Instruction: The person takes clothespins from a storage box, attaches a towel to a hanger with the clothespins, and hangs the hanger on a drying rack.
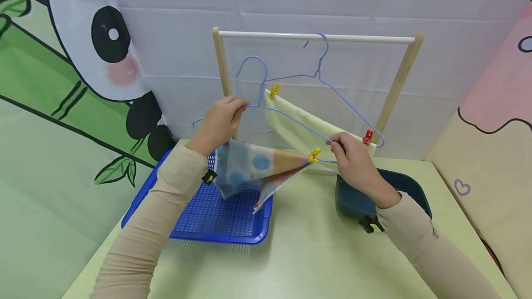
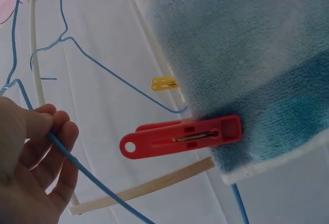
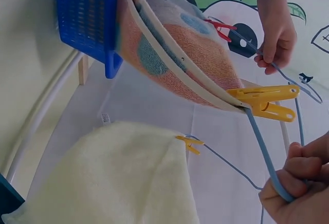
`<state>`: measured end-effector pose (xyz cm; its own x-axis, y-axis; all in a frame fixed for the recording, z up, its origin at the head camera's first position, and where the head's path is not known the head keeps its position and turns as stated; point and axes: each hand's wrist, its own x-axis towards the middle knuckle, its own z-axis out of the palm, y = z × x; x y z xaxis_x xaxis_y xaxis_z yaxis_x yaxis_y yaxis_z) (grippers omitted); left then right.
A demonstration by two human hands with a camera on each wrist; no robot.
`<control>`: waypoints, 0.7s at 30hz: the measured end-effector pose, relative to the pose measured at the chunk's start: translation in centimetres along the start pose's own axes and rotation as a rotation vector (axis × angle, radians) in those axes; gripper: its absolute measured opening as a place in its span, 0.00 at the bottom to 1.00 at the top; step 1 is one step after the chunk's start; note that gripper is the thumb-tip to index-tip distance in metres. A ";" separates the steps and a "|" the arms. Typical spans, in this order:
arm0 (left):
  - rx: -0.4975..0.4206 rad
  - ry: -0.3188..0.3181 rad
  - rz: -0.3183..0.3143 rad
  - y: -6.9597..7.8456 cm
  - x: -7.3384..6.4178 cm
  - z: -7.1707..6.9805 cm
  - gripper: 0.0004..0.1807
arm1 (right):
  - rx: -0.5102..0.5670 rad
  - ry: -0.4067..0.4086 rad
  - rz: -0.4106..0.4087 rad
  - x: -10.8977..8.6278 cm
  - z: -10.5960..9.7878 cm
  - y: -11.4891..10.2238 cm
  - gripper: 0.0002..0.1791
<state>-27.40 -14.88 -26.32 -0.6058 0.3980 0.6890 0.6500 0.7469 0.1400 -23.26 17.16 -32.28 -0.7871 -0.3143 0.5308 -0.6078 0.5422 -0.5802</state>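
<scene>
My left hand pinches the shoulder wire of a blue hanger near its hook. With curled fingers my right hand grips the same hanger at its right end. From its lower bar hangs a patterned towel with blue dots on grey and orange. A red clothespin clips one corner of the towel, close to my left hand. Another corner is held by a yellow clothespin, just left of my right hand in the head view. The hanger's hook stands free of the rack.
Behind, a second hanger hooks over the white rod of a wooden rack, carrying a pale yellow cloth with clothespins. A blue basket sits below the towel; a dark teal basin is under my right hand.
</scene>
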 end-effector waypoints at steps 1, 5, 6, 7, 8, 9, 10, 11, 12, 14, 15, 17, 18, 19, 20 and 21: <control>0.012 0.009 0.008 0.0 0.1 0.0 0.09 | 0.000 0.002 0.003 -0.1 -0.2 0.0 0.10; 0.059 0.038 0.024 0.1 0.5 0.2 0.09 | -0.002 0.017 0.011 -0.3 -0.8 -0.2 0.10; 0.070 0.043 0.023 0.2 0.6 0.2 0.09 | -0.002 0.022 0.012 -0.3 -0.9 -0.3 0.10; 0.080 0.048 0.023 0.3 0.8 0.2 0.09 | -0.004 0.026 0.014 -0.3 -1.0 -0.4 0.10; 0.088 0.052 0.023 0.4 0.9 0.3 0.09 | -0.005 0.030 0.018 -0.4 -1.2 -0.4 0.10; 0.096 0.057 0.023 0.5 1.1 0.3 0.09 | -0.003 0.032 0.023 -0.4 -1.3 -0.5 0.10; 0.105 0.062 0.027 0.6 1.3 0.3 0.09 | 0.000 0.035 0.029 -0.4 -1.4 -0.6 0.11; 0.116 0.067 0.031 0.8 1.5 0.4 0.09 | 0.004 0.039 0.034 -0.4 -1.5 -0.6 0.11; 0.124 0.071 0.033 0.9 1.7 0.4 0.10 | 0.002 0.045 0.036 -0.4 -1.6 -0.7 0.11; 0.139 0.076 0.035 1.1 2.0 0.5 0.11 | 0.003 0.057 0.039 -0.5 -1.7 -0.7 0.11; 0.142 0.077 0.033 1.2 2.2 0.5 0.11 | -0.002 0.064 0.038 -0.5 -1.8 -0.8 0.11; 0.148 0.071 0.024 1.4 2.5 0.6 0.13 | -0.012 0.082 0.032 -0.5 -2.1 -0.9 0.11; 0.149 0.068 0.018 1.5 2.7 0.7 0.13 | -0.016 0.087 0.031 -0.6 -2.2 -0.9 0.11; 0.150 0.064 0.016 1.6 2.9 0.8 0.14 | -0.019 0.093 0.031 -0.6 -2.4 -0.9 0.12; 0.150 0.060 0.011 1.7 3.1 0.8 0.13 | -0.024 0.102 0.031 -0.6 -2.5 -1.0 0.12; 0.153 0.060 0.009 1.8 3.4 0.9 0.13 | -0.028 0.113 0.027 -0.6 -2.7 -1.0 0.12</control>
<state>-28.69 -11.72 -24.39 -0.5684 0.3760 0.7318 0.5752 0.8176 0.0266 -21.92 18.88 -30.35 -0.7855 -0.2104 0.5820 -0.5819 0.5714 -0.5787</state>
